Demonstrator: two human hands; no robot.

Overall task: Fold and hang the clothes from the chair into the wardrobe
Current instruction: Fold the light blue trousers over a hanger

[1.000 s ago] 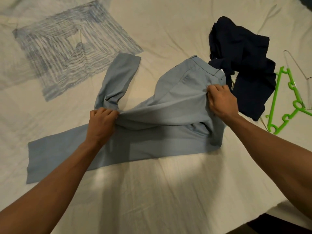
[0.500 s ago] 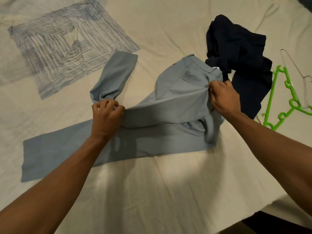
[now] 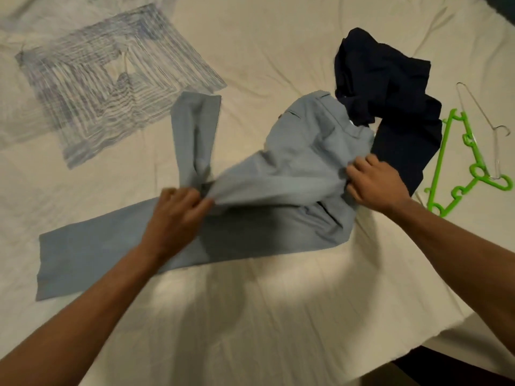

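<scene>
Light blue trousers (image 3: 295, 168) lie across the cream bed sheet (image 3: 278, 316). One leg stretches flat to the left, the other is bent back and points away from me. My left hand (image 3: 178, 215) grips the upper leg at its bend. My right hand (image 3: 373, 185) grips the fabric near the waistband, lifting it slightly. A crumpled dark navy garment (image 3: 390, 101) lies just beyond the waistband.
A green plastic hanger (image 3: 457, 165) and a clear hanger (image 3: 487, 129) lie at the right of the bed. The sheet carries a blue striped square print (image 3: 111, 79) at the far left. The bed's near corner drops off at the lower right.
My left hand has drawn the bent leg's fold rightward and towards me, bunching it. My right hand keeps its grip near the waistband. The view has shifted slightly.
</scene>
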